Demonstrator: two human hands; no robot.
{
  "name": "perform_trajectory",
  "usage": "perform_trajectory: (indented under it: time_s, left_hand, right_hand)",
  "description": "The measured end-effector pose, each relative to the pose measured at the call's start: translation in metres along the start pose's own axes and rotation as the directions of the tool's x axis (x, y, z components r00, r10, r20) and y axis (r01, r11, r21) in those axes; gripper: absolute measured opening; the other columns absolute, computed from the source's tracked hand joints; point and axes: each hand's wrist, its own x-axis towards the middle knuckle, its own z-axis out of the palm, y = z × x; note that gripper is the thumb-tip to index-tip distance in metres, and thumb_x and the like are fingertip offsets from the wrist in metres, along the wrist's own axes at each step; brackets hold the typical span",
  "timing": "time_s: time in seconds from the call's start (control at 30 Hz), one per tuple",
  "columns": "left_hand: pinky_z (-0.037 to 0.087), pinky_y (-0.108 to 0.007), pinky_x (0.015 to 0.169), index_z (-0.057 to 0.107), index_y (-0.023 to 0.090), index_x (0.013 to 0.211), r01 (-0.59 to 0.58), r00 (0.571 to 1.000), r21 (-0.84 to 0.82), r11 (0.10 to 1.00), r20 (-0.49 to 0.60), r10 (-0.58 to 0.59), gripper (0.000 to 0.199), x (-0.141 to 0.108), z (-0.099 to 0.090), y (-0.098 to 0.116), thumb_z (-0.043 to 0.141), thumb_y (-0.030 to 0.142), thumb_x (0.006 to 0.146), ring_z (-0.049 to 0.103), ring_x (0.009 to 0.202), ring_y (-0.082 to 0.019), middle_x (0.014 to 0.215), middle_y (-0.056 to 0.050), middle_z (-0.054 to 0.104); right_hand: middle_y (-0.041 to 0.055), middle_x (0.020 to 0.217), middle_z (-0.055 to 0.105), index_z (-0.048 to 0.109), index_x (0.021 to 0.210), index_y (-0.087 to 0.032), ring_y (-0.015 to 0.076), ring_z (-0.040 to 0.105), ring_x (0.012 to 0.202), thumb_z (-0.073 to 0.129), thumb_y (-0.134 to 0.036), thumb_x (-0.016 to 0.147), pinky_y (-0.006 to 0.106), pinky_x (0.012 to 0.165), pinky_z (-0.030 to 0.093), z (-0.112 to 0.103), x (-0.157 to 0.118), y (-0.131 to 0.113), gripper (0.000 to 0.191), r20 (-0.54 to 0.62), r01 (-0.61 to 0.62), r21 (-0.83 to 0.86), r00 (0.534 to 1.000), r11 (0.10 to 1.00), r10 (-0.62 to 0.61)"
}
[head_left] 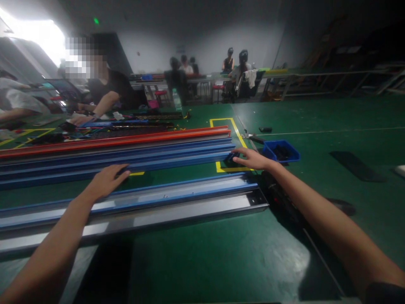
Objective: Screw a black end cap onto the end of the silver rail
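- Location: the long blue metal channel rail [177,163] lies on the green bench [196,261], from the left edge to just past the centre of the frame.
- Orientation: long axis nearly horizontal, rising slightly rightward; right end points towards the blue plastic bin [289,158].
- Fingers: left hand [109,181] loosely spread at the near edge; right hand [253,159] with thumb and forefinger partly apart at the right end. Blur obscures contact; whether either grips cannot be told.
- Handling: wide hand spacing should limit twist; support both hands' points evenly.
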Motion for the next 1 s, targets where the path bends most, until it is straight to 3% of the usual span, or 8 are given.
perform_trajectory:
  time_s: [0.27,0.5,0.7,0.83,1.0]
  left_hand:
    - [0.032,-0.05,0.12,0.05,0.006,0.15,-0.01,1.0,0.007,1.0,-0.012,0.01,0.083,-0.003,-0.003,0.003,0.028,0.067,0.099,0.047,0.14,-0.036,0.15,-0.022,0.054]
    - [0.033,-0.048,0.118,0.051,0.005,0.149,-0.022,1.0,0.047,0.999,-0.016,0.023,0.082,-0.002,-0.004,0.002,0.027,0.067,0.1,0.048,0.137,-0.033,0.148,-0.023,0.054]
    - [0.035,-0.047,0.116,0.057,0.004,0.142,-0.044,0.999,0.064,0.997,-0.029,0.046,0.08,-0.003,-0.005,0.003,0.027,0.065,0.101,0.053,0.131,-0.032,0.141,-0.022,0.06]
    - [0.036,-0.046,0.115,0.058,0.005,0.14,-0.049,0.998,0.072,0.996,-0.038,0.052,0.079,-0.004,-0.006,0.002,0.027,0.065,0.101,0.054,0.13,-0.032,0.14,-0.021,0.061]
    - [0.037,-0.045,0.115,0.06,0.006,0.138,-0.041,0.998,0.084,0.996,-0.046,0.045,0.078,-0.004,-0.005,0.0,0.027,0.066,0.101,0.055,0.129,-0.03,0.138,-0.02,0.063]
  right_hand:
    - [0.0172,0.144,0.063,0.061,0.143,-0.018,0.0338,0.062,0.13,0.06,-0.04,0.099,0.052,0.106,0.053,0.0,0.0,-0.003,0.05,0.024,-0.03,0.013,0.999,0.999,0.029]
    - [0.0138,0.147,0.061,0.058,0.149,-0.021,0.0344,0.06,0.132,0.065,-0.041,0.095,0.053,0.113,0.048,0.002,0.001,0.006,0.058,0.039,-0.02,-0.015,0.999,1.0,0.021]
    - [0.017,0.142,0.064,0.062,0.144,-0.015,0.0332,0.067,0.12,0.061,-0.042,0.096,0.047,0.102,0.055,0.002,0.001,0.009,0.055,0.034,-0.049,-0.023,0.998,0.999,0.05]
    - [0.0163,0.136,0.068,0.069,0.137,-0.016,0.0323,0.065,0.122,0.058,-0.043,0.098,0.046,0.104,0.054,-0.001,0.001,0.007,0.049,0.054,-0.001,-0.04,0.999,0.999,0.004]
    - [0.0145,0.135,0.069,0.071,0.134,-0.017,0.0308,0.067,0.117,0.057,-0.045,0.097,0.042,0.093,0.059,-0.003,0.001,0.006,0.049,0.072,-0.033,-0.012,0.997,0.999,0.034]
